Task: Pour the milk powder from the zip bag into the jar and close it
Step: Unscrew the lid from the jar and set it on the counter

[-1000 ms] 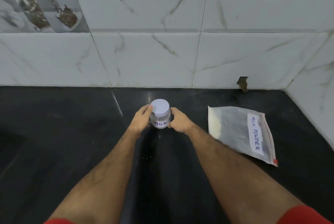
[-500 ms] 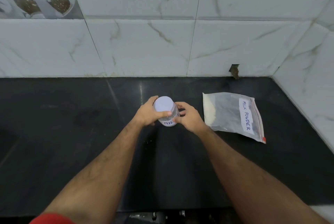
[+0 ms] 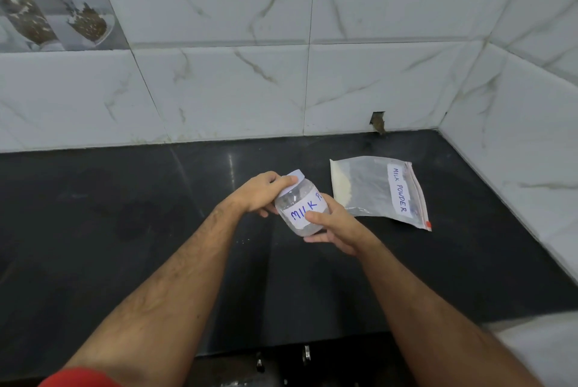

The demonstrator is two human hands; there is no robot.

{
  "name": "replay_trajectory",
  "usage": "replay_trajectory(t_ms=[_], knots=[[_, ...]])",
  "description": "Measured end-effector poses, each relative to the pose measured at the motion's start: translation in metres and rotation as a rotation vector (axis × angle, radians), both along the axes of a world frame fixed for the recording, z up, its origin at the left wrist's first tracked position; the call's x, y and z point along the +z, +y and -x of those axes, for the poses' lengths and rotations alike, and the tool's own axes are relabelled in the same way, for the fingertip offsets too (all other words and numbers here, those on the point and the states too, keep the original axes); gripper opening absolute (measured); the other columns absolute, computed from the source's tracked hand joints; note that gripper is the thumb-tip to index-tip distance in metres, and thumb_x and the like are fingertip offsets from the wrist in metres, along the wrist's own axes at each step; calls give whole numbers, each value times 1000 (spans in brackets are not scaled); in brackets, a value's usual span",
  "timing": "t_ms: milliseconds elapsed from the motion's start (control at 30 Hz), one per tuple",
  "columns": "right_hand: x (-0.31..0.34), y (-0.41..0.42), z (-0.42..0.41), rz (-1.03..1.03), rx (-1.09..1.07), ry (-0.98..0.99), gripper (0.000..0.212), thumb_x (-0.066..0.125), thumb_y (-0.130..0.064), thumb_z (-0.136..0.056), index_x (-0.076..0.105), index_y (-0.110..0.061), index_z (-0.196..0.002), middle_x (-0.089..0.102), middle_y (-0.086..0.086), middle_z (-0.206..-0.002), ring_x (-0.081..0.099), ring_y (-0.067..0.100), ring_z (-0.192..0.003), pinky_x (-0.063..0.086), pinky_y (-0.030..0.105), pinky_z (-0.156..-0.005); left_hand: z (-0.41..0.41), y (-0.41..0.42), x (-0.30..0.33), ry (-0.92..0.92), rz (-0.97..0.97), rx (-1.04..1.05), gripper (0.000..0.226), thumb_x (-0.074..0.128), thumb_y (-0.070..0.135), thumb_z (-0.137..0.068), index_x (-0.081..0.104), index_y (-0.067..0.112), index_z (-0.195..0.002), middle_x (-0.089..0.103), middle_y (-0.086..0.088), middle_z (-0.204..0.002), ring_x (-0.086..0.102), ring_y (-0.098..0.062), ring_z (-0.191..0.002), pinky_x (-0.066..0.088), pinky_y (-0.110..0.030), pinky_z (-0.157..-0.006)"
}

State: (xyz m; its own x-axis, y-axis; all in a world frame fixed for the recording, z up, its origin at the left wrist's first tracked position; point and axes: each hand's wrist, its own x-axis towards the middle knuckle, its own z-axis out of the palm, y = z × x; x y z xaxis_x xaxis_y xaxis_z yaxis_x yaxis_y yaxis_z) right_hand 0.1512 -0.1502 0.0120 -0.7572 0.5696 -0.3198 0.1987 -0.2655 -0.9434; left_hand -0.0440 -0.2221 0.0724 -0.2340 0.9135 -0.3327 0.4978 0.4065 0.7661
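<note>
Above counter (image 3: 125,230): both hands grip tilted jar (image 3: 301,210); lid (image 3: 292,181) apparently on.

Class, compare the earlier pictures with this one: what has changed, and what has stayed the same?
The jar has been lifted off the counter and tilted. The left hand moved onto its lid; the right hand now grips its body. The zip bag stays flat, untouched.
</note>
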Motion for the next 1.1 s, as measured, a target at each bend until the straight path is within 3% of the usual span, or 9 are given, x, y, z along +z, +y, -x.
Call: replay_trajectory(t_ms=[100,233,467,567,667,767,900,1033,1100], knots=[[5,-4,-4,49,8,30,80,86,-40,-64,51,-18,-133,68,8,-126,68,28,-116,59,41,-85,-9,3,4,-17,-86,4,51,39,53,-97,63,9,-104,68,2,-94,62,-16,-83,50,-32,-73],[18,-12,-1,12,3,25,64,82,-33,-70,52,-23,-126,66,9,-126,66,27,-116,59,36,-85,-18,12,9,-125,-205,41,35,48,41,-98,61,20,-123,60,9,-122,60,-12,-111,46,-30,-98],[32,-12,-1,-204,-19,10,34,79,-18,-85,58,-32,-108,68,0,-109,66,22,-105,61,32,-80,-27,23,14,-290,-257,94,29,59,35,-97,64,20,-122,71,0,-113,69,-15,-97,53,-29,-85],[28,-12,1,-260,-102,4,39,81,-17,-83,57,-30,-110,68,1,-110,66,21,-105,62,31,-78,-28,25,18,-313,-257,100,27,60,32,-96,64,17,-118,72,-3,-105,69,-16,-89,54,-28,-79],[29,-11,4,-398,-190,-47,61,88,-26,-72,53,-23,-122,66,-4,-110,66,18,-104,61,27,-77,-32,26,23,-321,-288,132,26,60,34,-95,66,10,-104,71,-5,-94,67,-16,-83,52,-29,-75],[30,-10,5,-564,-270,-110,74,92,-29,-62,47,-26,-121,62,-14,-103,65,12,-95,58,26,-77,-41,27,19,-273,-317,153,26,55,42,-93,56,16,-91,57,-9,-84,54,-20,-76,44,-33,-73],[24,-16,4,-545,-282,-75,81,94,-28,-63,45,-28,-128,60,-16,-107,64,9,-98,55,18,-73,-44,27,21,-248,-265,152,42,57,49,-92,61,9,-81,64,-19,-77,59,-26,-70,49,-37,-72],[13,-19,1,-411,-221,0,70,83,-28,-82,40,-25,-138,59,-8,-123,61,11,-111,54,16,-78,-39,22,25,-268,-187,164,80,58,70,-80,64,-5,-106,74,-21,-100,74,-32,-87,56,-45,-92],[11,-18,0,-385,-217,7,64,80,-28,-86,43,-23,-138,61,-7,-123,62,13,-112,55,16,-78,-39,19,25,-294,-183,146,80,53,70,-86,62,-5,-111,74,-21,-104,72,-35,-97,54,-45,-96]])
